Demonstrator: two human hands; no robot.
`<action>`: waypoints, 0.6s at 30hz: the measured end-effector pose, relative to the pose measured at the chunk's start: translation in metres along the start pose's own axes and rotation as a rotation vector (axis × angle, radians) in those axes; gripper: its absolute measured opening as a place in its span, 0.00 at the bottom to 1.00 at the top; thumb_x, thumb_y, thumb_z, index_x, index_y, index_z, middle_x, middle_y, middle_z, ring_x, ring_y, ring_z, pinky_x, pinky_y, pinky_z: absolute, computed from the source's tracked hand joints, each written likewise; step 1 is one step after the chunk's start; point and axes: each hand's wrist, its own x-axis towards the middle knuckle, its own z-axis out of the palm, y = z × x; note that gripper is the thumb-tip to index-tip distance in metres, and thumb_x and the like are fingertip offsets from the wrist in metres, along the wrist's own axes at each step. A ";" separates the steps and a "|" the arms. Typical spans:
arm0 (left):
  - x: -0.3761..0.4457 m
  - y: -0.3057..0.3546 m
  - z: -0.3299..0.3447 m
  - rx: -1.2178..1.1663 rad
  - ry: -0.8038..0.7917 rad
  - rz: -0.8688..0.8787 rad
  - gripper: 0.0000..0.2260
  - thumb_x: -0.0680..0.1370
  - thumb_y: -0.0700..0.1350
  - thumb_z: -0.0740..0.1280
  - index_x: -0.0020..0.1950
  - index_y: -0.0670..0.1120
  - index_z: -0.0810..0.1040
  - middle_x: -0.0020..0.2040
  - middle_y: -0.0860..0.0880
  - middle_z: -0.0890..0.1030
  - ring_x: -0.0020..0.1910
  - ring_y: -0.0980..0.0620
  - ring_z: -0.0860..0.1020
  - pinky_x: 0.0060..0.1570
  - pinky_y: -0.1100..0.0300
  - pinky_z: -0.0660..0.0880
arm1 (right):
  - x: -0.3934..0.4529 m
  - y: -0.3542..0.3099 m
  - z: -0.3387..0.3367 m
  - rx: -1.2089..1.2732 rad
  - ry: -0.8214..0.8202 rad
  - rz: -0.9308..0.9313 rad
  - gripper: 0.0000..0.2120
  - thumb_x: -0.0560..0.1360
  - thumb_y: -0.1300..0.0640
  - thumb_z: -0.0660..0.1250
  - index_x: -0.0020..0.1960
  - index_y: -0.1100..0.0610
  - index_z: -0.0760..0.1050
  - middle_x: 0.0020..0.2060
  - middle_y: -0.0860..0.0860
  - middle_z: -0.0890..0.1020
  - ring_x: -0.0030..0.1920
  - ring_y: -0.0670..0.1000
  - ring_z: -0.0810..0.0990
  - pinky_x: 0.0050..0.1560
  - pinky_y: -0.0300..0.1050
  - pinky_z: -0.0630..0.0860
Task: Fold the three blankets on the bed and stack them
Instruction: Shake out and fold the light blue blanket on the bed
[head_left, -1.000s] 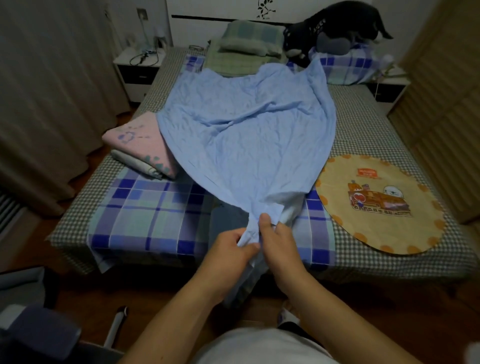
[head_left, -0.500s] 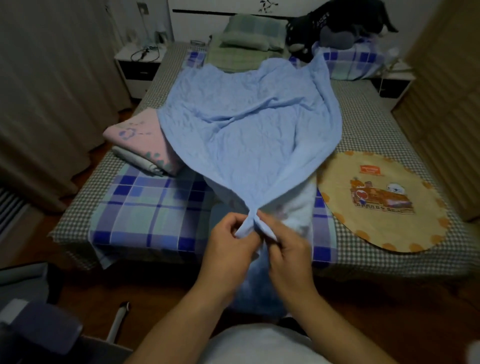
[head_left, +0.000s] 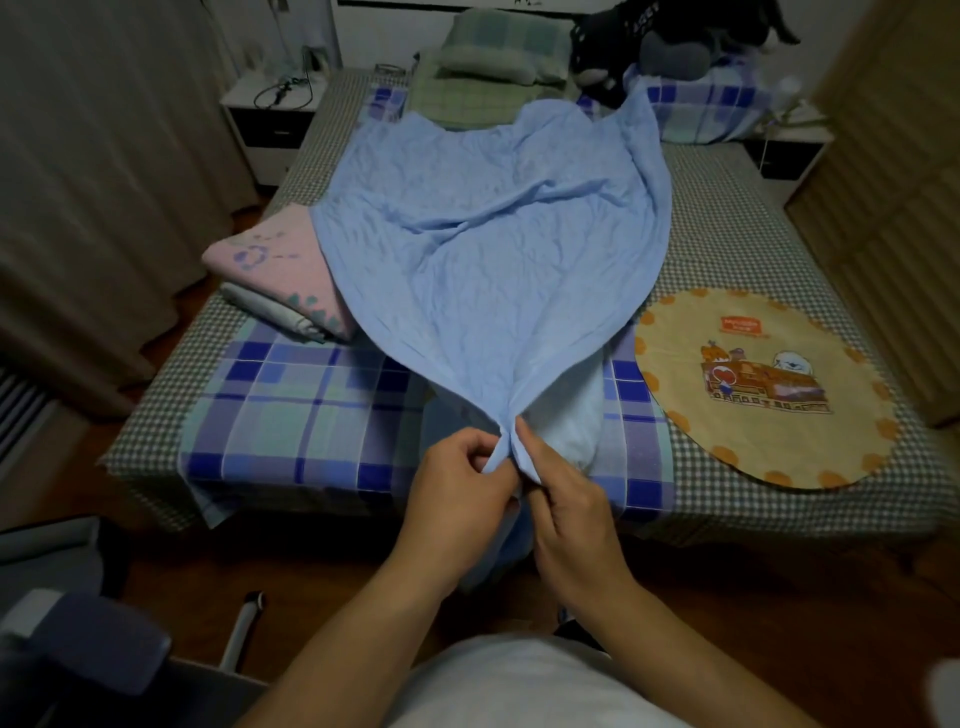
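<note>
Head view: both hands pinch gathered corners of the crinkled light-blue blanket (head_left: 493, 244).
Left hand (head_left: 460, 480) and right hand (head_left: 563, 499) grip at 6 o'clock; align edges, probably two corners, before folding toward 12 o'clock.

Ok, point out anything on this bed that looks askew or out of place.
The light blue blanket lies crooked and wrinkled, both near corners bunched together where the left hand and right hand pinch them. Its left edge drapes over the folded pink blanket. Nothing looks damaged.
</note>
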 end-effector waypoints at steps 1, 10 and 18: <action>0.000 -0.001 0.000 -0.001 0.001 -0.004 0.02 0.76 0.46 0.71 0.44 0.49 0.83 0.38 0.51 0.85 0.39 0.54 0.84 0.47 0.46 0.83 | -0.001 0.000 0.000 -0.013 -0.018 -0.012 0.26 0.81 0.69 0.58 0.77 0.56 0.63 0.71 0.50 0.73 0.71 0.40 0.70 0.71 0.37 0.67; 0.002 -0.004 -0.003 0.132 -0.015 0.037 0.04 0.78 0.50 0.70 0.45 0.52 0.83 0.39 0.55 0.86 0.40 0.59 0.83 0.48 0.52 0.82 | -0.006 0.007 -0.006 -0.109 -0.124 -0.049 0.30 0.80 0.69 0.58 0.79 0.55 0.56 0.76 0.45 0.63 0.75 0.39 0.61 0.74 0.34 0.58; 0.004 0.010 -0.013 0.218 -0.105 -0.021 0.09 0.77 0.43 0.65 0.46 0.53 0.84 0.41 0.55 0.86 0.44 0.56 0.84 0.53 0.47 0.81 | -0.011 0.009 -0.011 -0.192 -0.257 -0.134 0.41 0.77 0.61 0.66 0.81 0.57 0.43 0.80 0.50 0.57 0.78 0.44 0.57 0.76 0.46 0.62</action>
